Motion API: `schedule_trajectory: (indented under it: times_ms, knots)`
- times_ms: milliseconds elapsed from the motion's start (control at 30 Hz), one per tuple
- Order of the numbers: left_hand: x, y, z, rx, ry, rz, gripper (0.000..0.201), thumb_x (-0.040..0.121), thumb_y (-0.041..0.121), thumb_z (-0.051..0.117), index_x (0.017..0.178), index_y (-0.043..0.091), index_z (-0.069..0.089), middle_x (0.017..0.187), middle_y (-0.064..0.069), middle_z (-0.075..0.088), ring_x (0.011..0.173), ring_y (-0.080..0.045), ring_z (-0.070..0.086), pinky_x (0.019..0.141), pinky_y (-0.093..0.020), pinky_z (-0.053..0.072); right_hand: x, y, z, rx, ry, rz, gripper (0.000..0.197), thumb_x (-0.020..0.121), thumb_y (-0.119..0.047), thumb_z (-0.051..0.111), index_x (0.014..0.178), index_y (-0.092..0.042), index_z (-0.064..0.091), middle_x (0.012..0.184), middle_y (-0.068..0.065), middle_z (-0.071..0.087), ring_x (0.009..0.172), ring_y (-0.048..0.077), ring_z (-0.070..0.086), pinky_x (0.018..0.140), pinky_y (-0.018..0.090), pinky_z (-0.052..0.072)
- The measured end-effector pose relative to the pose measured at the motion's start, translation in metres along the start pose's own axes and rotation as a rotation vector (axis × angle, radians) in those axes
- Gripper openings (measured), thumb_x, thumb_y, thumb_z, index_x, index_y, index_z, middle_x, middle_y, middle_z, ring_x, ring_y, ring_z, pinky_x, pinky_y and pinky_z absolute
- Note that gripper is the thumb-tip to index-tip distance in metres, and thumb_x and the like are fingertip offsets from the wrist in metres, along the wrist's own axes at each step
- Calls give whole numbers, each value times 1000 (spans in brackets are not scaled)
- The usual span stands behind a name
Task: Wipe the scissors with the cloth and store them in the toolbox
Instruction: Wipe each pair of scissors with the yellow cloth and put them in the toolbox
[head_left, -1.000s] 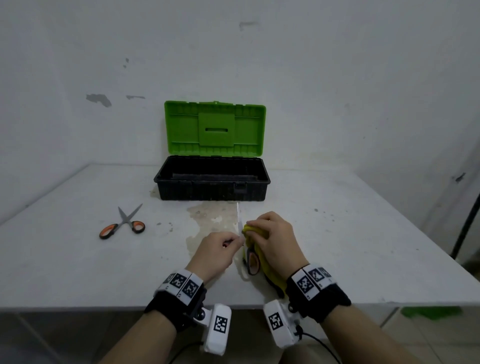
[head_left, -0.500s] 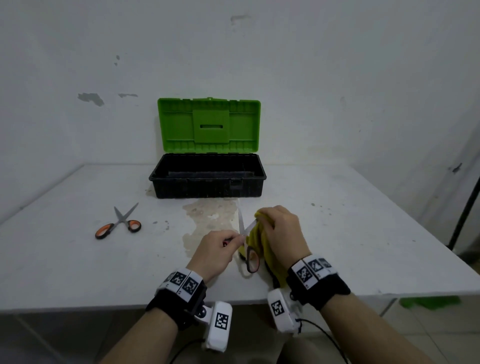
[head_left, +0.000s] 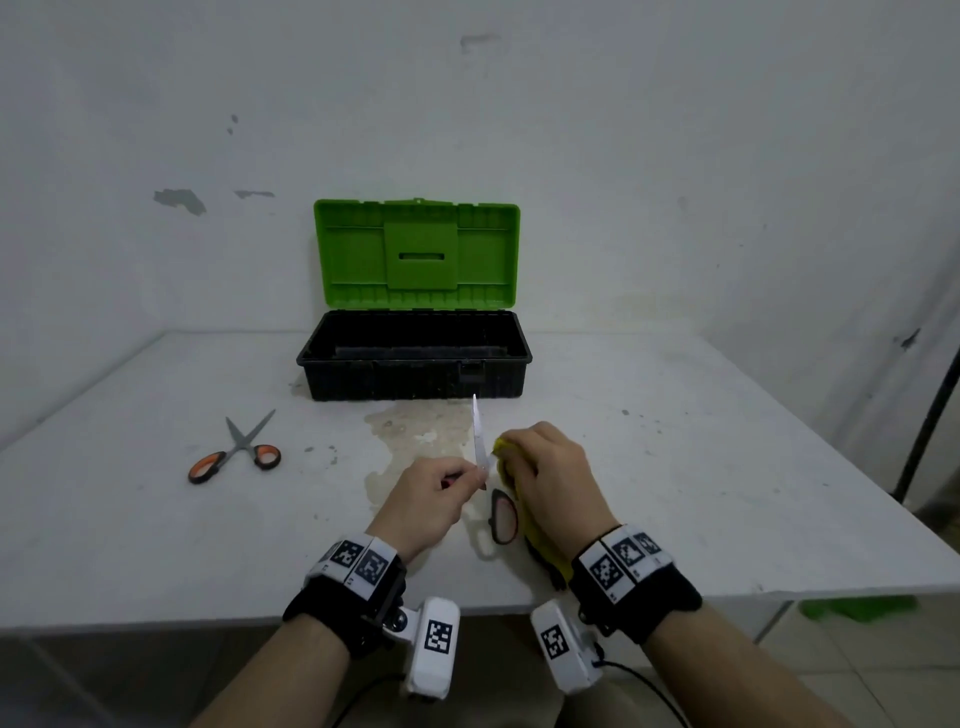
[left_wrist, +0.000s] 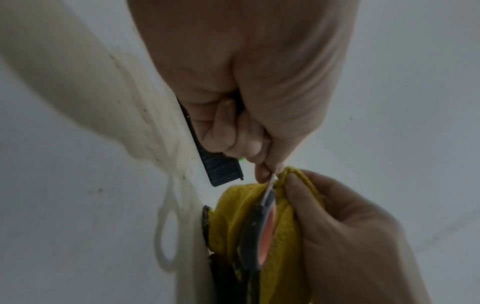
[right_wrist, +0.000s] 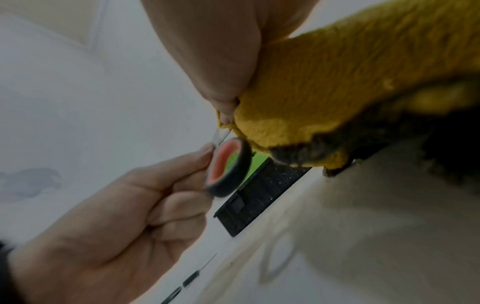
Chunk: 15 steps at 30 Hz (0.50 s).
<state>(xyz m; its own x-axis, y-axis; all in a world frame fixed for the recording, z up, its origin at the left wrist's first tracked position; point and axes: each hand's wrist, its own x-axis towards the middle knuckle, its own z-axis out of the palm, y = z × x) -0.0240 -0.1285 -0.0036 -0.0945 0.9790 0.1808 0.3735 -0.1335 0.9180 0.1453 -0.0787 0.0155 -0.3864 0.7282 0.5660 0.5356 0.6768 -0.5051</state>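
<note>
Red-and-grey handled scissors are held spread above the table's front. My left hand grips one handle and pinches near the pivot. One bare blade points up toward the toolbox. My right hand holds the yellow cloth folded around the other blade. In the left wrist view the cloth wraps the scissors by the free handle loop. The right wrist view shows that loop below the cloth. The black toolbox stands open behind, its green lid upright.
A second pair of orange-handled scissors lies spread on the white table at the left. A pale stain marks the surface in front of the toolbox. The wall is close behind, and the table's front edge is under my wrists.
My right hand slid the cloth up along the blade and back down toward the pivot. My left hand kept its hold on the scissors, and the bare blade stayed pointing up.
</note>
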Motion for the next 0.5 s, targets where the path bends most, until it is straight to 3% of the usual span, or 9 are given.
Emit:
schedule_trajectory:
  times_ms: [133,200,267,367,500]
  knots:
    - [-2,-2,-2,36,1,2,24,97,27,59,79,21,74,51,8,47,50,-16,41,52,-29,35,21,12,-14,-25,127,131,13,92,-15,60,97,-15,72,91,0,65,82,13,58,82,26,48]
    - [-2,-4,-2,24,17,-14,23,97,27,59,81,21,75,53,5,49,51,-16,42,52,-29,35,21,9,-21,-18,156,105,12,92,-16,61,99,-15,71,92,-1,67,82,11,57,79,13,44]
    - [0,-5,-2,4,33,-27,23,97,28,59,80,22,75,53,5,50,51,-16,42,52,-31,35,12,-4,-19,12,81,50,11,92,-17,61,97,-17,71,90,-4,65,80,7,55,74,6,39]
    - [4,-5,1,-19,15,-25,23,97,29,59,81,21,74,52,6,47,50,-15,41,53,-32,34,-3,-15,-4,-6,-71,-13,10,93,-18,59,94,-21,69,88,-3,62,78,8,55,72,14,43]
    - [4,-3,1,-19,4,3,23,96,30,60,79,22,74,51,7,47,48,-13,41,52,-31,34,4,-5,1,-7,-26,12,10,92,-17,59,94,-19,69,88,-2,62,78,11,56,73,21,45]
